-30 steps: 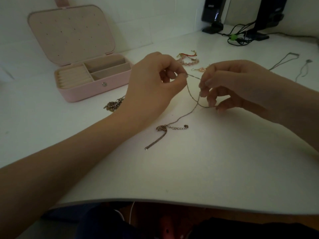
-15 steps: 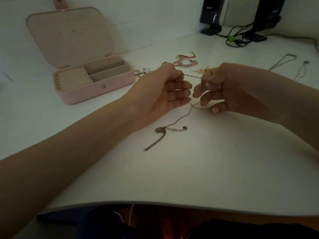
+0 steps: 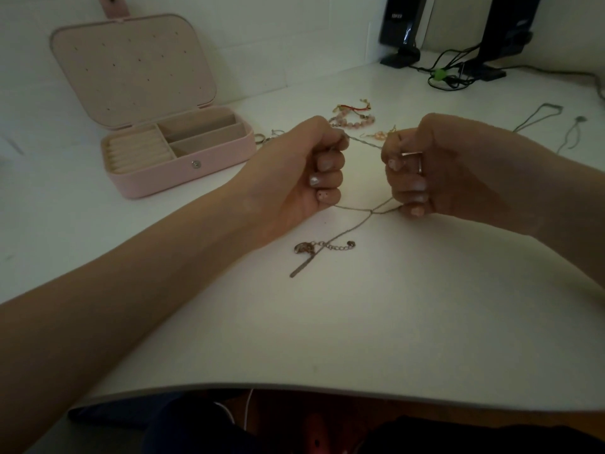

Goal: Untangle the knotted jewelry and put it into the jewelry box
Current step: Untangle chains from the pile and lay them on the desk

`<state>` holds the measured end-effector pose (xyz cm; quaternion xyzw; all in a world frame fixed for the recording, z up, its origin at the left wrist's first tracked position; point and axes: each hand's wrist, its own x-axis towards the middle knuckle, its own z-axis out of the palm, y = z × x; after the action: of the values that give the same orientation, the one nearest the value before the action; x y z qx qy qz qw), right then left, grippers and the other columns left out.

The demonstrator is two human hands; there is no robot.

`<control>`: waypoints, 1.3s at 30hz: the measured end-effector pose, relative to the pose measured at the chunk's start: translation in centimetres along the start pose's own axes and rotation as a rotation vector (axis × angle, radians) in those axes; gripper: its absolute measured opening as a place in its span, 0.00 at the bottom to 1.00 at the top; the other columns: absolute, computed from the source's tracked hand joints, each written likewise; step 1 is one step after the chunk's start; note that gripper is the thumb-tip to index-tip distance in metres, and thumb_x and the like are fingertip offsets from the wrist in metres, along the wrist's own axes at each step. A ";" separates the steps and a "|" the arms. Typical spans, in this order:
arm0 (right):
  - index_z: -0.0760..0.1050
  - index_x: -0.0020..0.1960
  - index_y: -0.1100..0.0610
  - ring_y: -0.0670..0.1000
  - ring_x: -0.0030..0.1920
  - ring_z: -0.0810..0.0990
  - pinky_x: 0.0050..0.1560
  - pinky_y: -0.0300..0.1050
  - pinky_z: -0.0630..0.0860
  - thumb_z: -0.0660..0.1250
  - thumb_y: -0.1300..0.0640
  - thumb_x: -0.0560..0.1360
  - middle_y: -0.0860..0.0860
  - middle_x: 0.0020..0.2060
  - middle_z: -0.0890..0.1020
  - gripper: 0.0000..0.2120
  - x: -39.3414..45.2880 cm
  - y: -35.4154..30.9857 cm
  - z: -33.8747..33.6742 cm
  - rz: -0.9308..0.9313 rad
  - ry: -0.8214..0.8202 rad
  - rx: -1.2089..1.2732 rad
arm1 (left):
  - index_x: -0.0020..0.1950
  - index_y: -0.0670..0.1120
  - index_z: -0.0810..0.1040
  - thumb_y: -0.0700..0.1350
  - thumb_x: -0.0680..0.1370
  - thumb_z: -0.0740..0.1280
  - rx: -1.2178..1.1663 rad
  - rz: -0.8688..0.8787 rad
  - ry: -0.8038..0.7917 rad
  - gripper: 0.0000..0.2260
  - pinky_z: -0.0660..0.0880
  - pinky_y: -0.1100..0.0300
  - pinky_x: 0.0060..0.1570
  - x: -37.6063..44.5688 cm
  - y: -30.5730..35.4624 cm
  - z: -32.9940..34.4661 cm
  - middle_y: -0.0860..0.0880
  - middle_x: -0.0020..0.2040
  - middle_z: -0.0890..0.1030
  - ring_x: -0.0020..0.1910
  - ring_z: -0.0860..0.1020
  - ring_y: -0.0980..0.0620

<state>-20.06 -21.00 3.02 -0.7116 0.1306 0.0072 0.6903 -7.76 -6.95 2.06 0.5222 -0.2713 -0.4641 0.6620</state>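
A thin silver chain necklace [image 3: 363,144] stretches taut between my two fists above the white table. My left hand [image 3: 307,172] grips one part of the chain, fingers curled tight. My right hand [image 3: 435,168] grips the other part, a ring showing on one finger. Below the fists the chain strands cross [image 3: 371,212] and trail down to a pendant, clasp and bar end [image 3: 311,250] lying on the table. The pink jewelry box [image 3: 183,165] stands open at the back left, its compartments showing nothing inside.
Pink beaded bracelets with a red cord [image 3: 353,116] and small earrings [image 3: 379,135] lie behind my hands. Rings [image 3: 265,136] sit beside the box. Two more necklaces [image 3: 537,116] lie at the right. Black speakers [image 3: 401,31] and cables [image 3: 448,73] stand at the back. The table edge [image 3: 327,386] runs near me.
Both hands have curled into fists and drawn apart, pulling the chain taut between them. The lower strands now cross lower, closer to the table.
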 end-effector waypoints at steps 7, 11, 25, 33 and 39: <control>0.75 0.35 0.54 0.46 0.25 0.59 0.27 0.39 0.62 0.64 0.55 0.76 0.48 0.25 0.61 0.10 -0.8 -0.3 0.7 -0.032 0.154 -0.156 | 0.38 0.45 0.70 0.42 0.79 0.57 -0.017 0.005 -0.002 0.10 0.57 0.65 0.24 -0.1 -0.1 0.2 0.53 0.25 0.61 0.24 0.56 0.58; 0.79 0.40 0.56 0.47 0.26 0.64 0.26 0.38 0.65 0.63 0.58 0.77 0.49 0.25 0.67 0.09 -1.0 -0.2 0.8 -0.066 0.222 -0.285 | 0.37 0.45 0.73 0.41 0.80 0.57 -0.022 0.006 0.001 0.12 0.56 0.65 0.24 -0.3 -0.1 0.2 0.53 0.26 0.61 0.24 0.56 0.57; 0.78 0.49 0.49 0.46 0.35 0.76 0.34 0.32 0.71 0.69 0.55 0.75 0.41 0.44 0.79 0.04 -1.2 0.5 1.5 -0.739 0.522 -0.812 | 0.44 0.41 0.79 0.38 0.79 0.60 0.082 -0.006 0.047 0.09 0.57 0.66 0.25 -0.8 -0.7 0.7 0.54 0.25 0.66 0.24 0.58 0.58; 0.81 0.46 0.55 0.42 0.34 0.75 0.33 0.27 0.68 0.71 0.57 0.73 0.46 0.40 0.78 0.03 -1.0 1.0 1.7 -0.767 0.528 -0.997 | 0.39 0.42 0.78 0.36 0.77 0.63 0.065 0.007 0.126 0.09 0.60 0.67 0.23 -0.6 -0.7 0.9 0.52 0.25 0.72 0.21 0.61 0.59; 0.77 0.46 0.51 0.48 0.33 0.75 0.36 0.48 0.75 0.66 0.52 0.72 0.43 0.39 0.75 0.05 -0.5 1.3 1.5 -0.729 0.610 -1.108 | 0.41 0.41 0.80 0.37 0.78 0.63 0.084 -0.005 0.092 0.08 0.64 0.67 0.24 -0.6 -0.8 0.9 0.50 0.30 0.78 0.24 0.64 0.58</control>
<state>-20.59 -19.45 1.75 -0.9252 0.0492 -0.3565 0.1205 -9.05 -6.78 1.66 0.5710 -0.2588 -0.4293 0.6502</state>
